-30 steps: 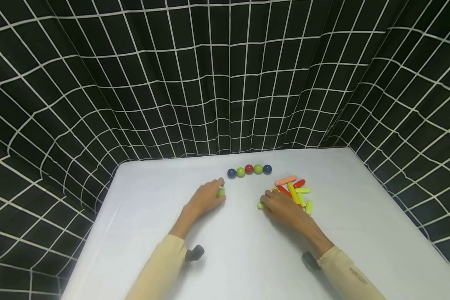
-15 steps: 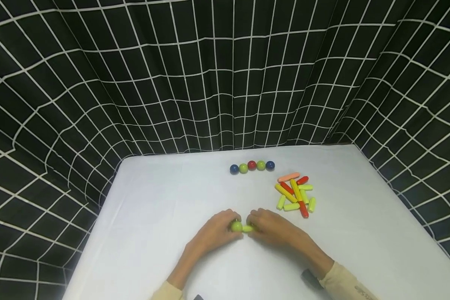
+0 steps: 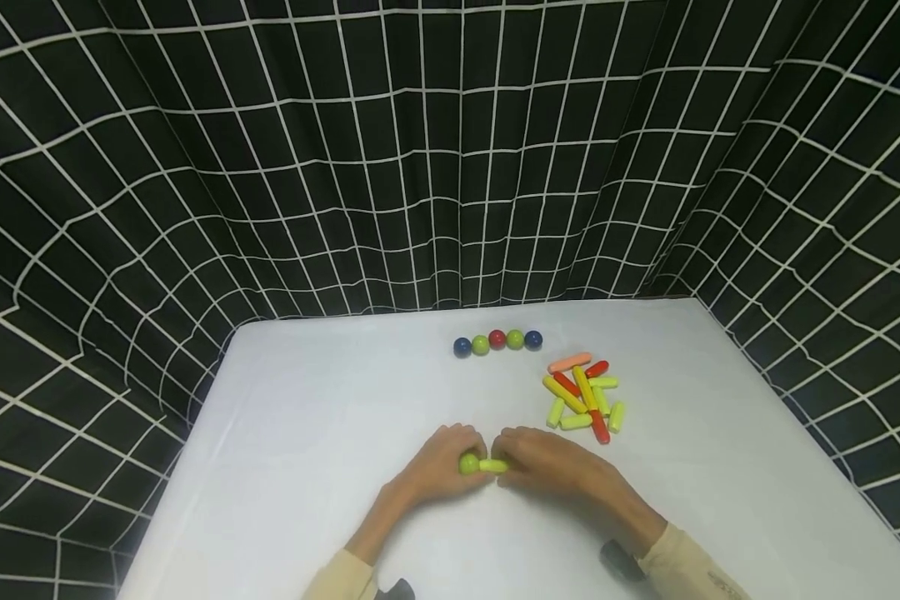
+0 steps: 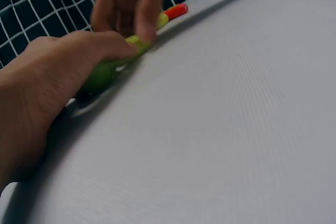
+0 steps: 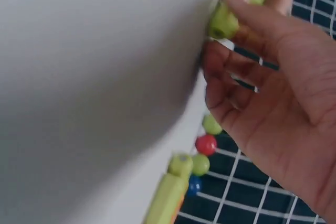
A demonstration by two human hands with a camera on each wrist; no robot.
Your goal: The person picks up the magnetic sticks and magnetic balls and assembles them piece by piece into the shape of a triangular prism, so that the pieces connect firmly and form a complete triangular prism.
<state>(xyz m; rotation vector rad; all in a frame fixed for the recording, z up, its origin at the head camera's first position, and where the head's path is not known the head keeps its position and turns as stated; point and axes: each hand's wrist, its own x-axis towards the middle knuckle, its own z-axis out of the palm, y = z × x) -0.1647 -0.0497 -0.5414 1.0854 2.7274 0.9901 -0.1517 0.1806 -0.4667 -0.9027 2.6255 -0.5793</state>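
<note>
Nearest are the cuffs of two pale sleeves (image 3: 337, 579), each with a dark wrist device (image 3: 621, 560) on its inner side. Beyond them, over the white table (image 3: 307, 400), the left hand (image 3: 444, 463) and right hand (image 3: 546, 461) are brought close, fingertips almost meeting. The left hand is curled around a green ball (image 3: 469, 464), holding it on its inner side, toward the right hand. A yellow-green stick (image 3: 492, 466) bridges the narrow gap, lying roughly crosswise; its left end appears to touch the ball, and its right end is pinched by the right hand. How firm that pinch is, I cannot tell. The left thumb (image 4: 118, 45) reaches along beside the stick. Farther off, beyond the right hand and to its right, loose sticks in yellow-green, yellow, red and coral form a pile (image 3: 583, 388). Past that, nearer the table's far edge, runs a row of balls (image 3: 497, 339): blue, green, red, green, blue. Behind everything hangs a black curtain (image 3: 442, 192) with a white grid.
</note>
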